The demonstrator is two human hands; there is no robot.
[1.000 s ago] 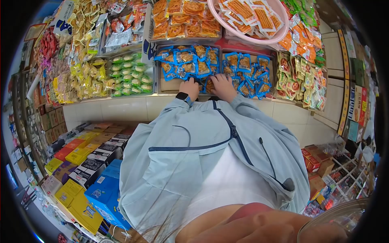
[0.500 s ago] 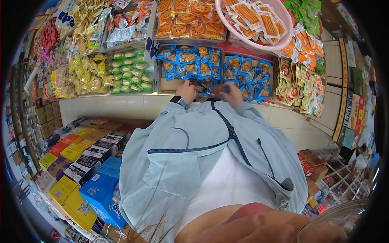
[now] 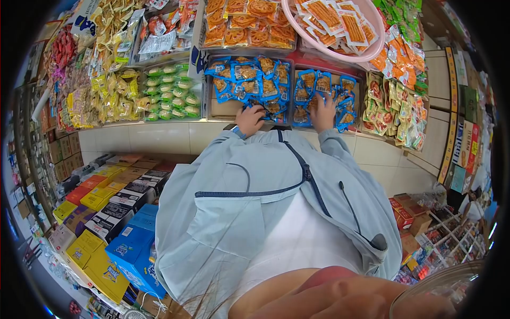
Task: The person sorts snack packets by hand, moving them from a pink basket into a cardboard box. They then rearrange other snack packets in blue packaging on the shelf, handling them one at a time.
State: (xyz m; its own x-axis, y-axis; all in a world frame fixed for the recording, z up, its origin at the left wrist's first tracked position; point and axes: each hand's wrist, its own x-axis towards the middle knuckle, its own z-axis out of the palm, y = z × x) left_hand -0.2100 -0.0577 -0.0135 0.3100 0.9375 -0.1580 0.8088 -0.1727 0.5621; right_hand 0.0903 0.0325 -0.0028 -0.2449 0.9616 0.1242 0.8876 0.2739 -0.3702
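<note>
My left hand is at the front of the left bin, its fingers apart and resting against the nearest blue snack packets. The cardboard-coloured bottom of that bin shows beside it. Over in the right bin, my right hand lies on more blue packets, fingers pointing away from me and spread. Both sets of packets have clear windows with brown food inside. I see no packet gripped in either hand.
Green-and-white packets fill a bin at left. Beige-and-red packets lie at right. Behind stand a bin of orange lotus-slice packs and a pink basket. Stacked cartons stand low at left.
My right hand has moved from the divider between the bins, where a blurred brown thing was at its fingers, forward and right onto the right bin's packets. My left hand has shifted slightly right.
</note>
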